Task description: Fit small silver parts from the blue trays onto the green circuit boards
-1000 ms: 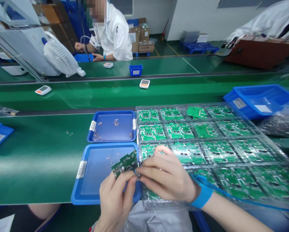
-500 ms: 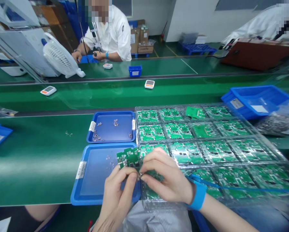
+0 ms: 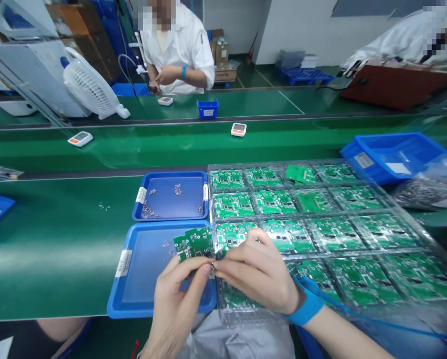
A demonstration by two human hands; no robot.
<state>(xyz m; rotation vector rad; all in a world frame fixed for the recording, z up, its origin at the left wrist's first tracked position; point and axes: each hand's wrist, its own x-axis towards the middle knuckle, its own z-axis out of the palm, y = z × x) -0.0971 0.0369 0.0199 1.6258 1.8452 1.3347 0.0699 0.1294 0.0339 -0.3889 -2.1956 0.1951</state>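
Observation:
My left hand (image 3: 182,294) is closed on the lower edge of a green circuit board (image 3: 192,242), held tilted above the right part of the lower blue tray (image 3: 128,294). My right hand (image 3: 258,274), with a blue wrist strap (image 3: 308,304), meets the left fingertips at the board's near corner. Its thumb and index finger pinch a tiny metal part (image 3: 212,266) there; fingers partly hide it, and its exact shape is too small to tell. Small metal pieces (image 3: 166,244) lie in the lower tray. The upper blue tray (image 3: 163,202) holds several little heaps of metal parts (image 3: 178,189).
A clear plastic tray (image 3: 428,244) with rows of circuit boards (image 3: 331,232) spreads to the right. Beyond it stand a blue bin (image 3: 372,154) and a bag of parts (image 3: 421,189). Timers (image 3: 238,129) rest on the green belt (image 3: 163,147). A co-worker (image 3: 186,50) stands opposite.
Both hands and the board have shifted slightly left, and the right fingers have closed in together. Two timers on the belt have moved right. The co-worker's hands have come together.

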